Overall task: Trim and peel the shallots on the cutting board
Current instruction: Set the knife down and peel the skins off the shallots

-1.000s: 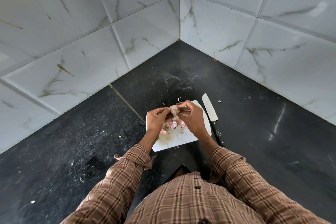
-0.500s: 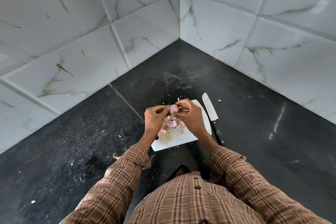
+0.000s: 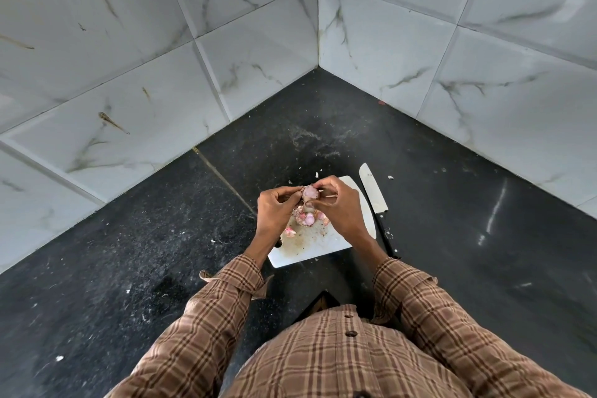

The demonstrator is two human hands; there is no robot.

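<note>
A pinkish shallot (image 3: 309, 192) is held up between both hands above the white cutting board (image 3: 310, 252). My left hand (image 3: 276, 212) pinches its left side. My right hand (image 3: 339, 207) grips its right side with thumb and fingertips on the skin. Under the hands, several pink shallots and bits of peel (image 3: 307, 219) lie on the stained board. Part of the board is hidden by my hands.
A knife (image 3: 374, 194) with a pale blade and black handle lies on the black counter just right of the board. Small peel scraps (image 3: 318, 174) are scattered beyond the board. White marble-look tiled walls meet in a corner behind. My plaid sleeves fill the foreground.
Both hands stay together over the board and have lifted slightly. The fingers have shifted on the shallot, and more of its pale pink flesh shows now.
</note>
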